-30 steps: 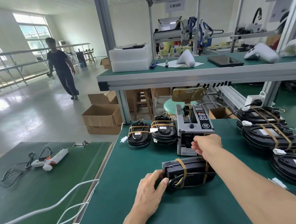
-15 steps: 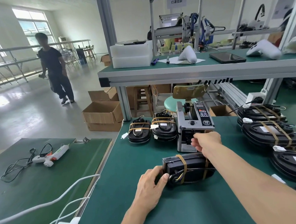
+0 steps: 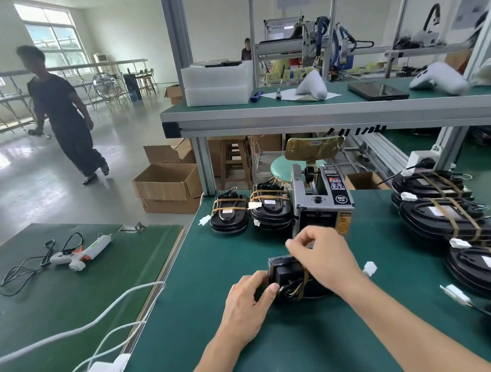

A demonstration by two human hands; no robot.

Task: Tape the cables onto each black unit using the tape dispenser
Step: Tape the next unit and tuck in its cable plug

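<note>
A black unit (image 3: pixel 285 272) with coiled cables and a brown tape band lies on the green table (image 3: pixel 217 315) in front of me. My left hand (image 3: pixel 246 308) grips its near left end, thumb against the cable coil. My right hand (image 3: pixel 321 250) hovers over the unit's top, fingers pinched together; any tape strip between them is too blurred to make out. The grey tape dispenser (image 3: pixel 320 199) stands just behind it. Two taped black units (image 3: pixel 228 215) sit left of the dispenser, and several more (image 3: pixel 445 218) are stacked on the right.
A white connector (image 3: pixel 369 268) lies right of my wrist. On the lower left bench lie a glue gun (image 3: pixel 77 251) and white cables (image 3: pixel 109 318). A shelf (image 3: pixel 320 116) overhangs the table's back. A person (image 3: pixel 61 115) walks on the floor at left, near cardboard boxes (image 3: pixel 167 187).
My right hand has drawn back from the dispenser's mouth to above the black unit. My left hand stays on the unit. The person at left has walked closer.
</note>
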